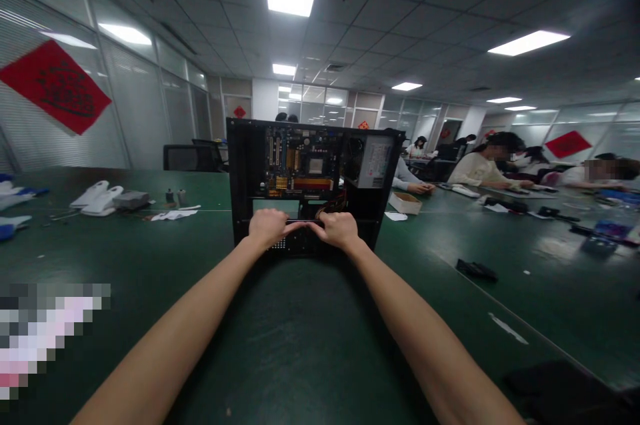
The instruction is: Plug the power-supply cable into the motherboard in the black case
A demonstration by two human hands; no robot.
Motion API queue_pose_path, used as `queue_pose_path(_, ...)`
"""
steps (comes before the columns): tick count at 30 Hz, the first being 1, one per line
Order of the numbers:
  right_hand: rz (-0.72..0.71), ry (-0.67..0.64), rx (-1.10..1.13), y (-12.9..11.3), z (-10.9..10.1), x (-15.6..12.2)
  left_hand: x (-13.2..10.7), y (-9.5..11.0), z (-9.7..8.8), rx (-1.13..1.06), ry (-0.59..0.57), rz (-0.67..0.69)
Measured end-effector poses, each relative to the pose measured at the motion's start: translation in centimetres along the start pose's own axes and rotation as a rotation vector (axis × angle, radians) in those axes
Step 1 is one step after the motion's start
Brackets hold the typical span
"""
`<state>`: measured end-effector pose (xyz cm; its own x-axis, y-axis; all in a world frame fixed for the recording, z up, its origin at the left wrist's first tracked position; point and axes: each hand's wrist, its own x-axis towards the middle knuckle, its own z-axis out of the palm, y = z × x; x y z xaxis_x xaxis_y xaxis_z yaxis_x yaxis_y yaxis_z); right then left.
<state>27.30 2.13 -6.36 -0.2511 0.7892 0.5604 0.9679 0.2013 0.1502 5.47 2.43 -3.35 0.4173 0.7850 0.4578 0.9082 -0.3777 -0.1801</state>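
Head view shows a dark green surface [300, 345] across the lower half of the frame, in an office with glass partitions [137, 88] and a red diamond poster [56, 87] at upper left. At centre an open computer case [361, 203] stands upright, hiding the surface behind it; the left hand [269, 228] and right hand [340, 229] grip its crossbar [303, 219], thumbs nearly meeting. A grey block [131, 200] lies at mid-left, a shallow box [405, 203] right of centre; a co-worker [477, 168] leans over at right.

The upright computer case [313, 178] blocks the way ahead, with free room above it.
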Motion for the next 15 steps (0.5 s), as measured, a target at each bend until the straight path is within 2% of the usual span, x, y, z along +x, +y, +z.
queue_pose_path(8,0.009,-0.003,-0.006,-1.1,-2.0,-2.0,-2.0,0.1,-1.3,-0.013,-0.009,0.034)
queue_pose_path(15,0.028,-0.076,0.029,-2.1,-4.1,-2.2,-2.7,0.3,-1.6,-0.013,0.006,0.015)
